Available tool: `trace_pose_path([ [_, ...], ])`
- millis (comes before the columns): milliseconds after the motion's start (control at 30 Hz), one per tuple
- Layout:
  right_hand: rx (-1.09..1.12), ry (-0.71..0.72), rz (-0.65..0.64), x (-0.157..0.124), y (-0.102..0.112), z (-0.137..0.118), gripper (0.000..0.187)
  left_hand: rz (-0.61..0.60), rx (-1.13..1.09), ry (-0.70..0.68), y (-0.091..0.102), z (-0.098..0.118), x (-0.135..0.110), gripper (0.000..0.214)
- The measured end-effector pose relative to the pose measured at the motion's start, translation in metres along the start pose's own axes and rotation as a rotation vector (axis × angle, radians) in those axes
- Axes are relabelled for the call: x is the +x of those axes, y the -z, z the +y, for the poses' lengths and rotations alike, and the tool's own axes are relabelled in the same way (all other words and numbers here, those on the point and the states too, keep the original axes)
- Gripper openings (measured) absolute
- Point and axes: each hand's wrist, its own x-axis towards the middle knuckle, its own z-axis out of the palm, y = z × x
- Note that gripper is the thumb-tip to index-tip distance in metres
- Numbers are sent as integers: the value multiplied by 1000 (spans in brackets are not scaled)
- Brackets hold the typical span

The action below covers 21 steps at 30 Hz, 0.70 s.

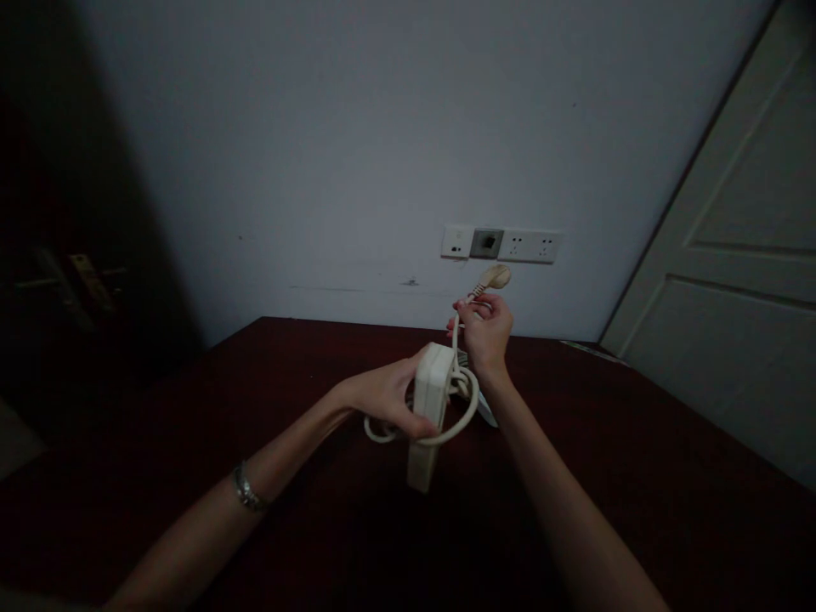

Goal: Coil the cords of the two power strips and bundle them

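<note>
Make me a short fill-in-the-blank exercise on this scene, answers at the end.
1. The power strip is gripped by the ____ hand.
2. The right hand holds the cord just below its ____.
3. Sockets are set in the ____ behind the table.

Answers: left; plug; wall.

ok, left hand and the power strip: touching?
Touching. The head view shows the left hand gripping the white power strip, with the thumb pressed against its side and no gap there.
</note>
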Motion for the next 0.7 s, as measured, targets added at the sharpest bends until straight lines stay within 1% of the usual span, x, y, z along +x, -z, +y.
trace_pose_path([
  [100,-56,135,3,-3,0,-6,27,-26,286,-15,1,12,0,64],
  [167,-72,189,9,-2,2,-11,26,-9,545,-34,1,19,1,63],
  [267,-72,185,40,2,5,-12,27,41,964,-28,-4,17,2,60],
  [367,-74,117,60,6,8,-5,27,84,1291,-4,-16,2,4,50],
  [433,-76,60,70,7,8,3,27,111,1421,-7,-26,-12,6,39],
  [533,-62,-3,67,8,8,15,28,147,1509,21,-36,-30,9,30],
  [600,-25,-53,52,9,9,23,29,160,1533,60,-39,-38,10,27],
  [700,45,-171,23,10,10,35,27,154,1565,108,-38,-46,11,26],
])
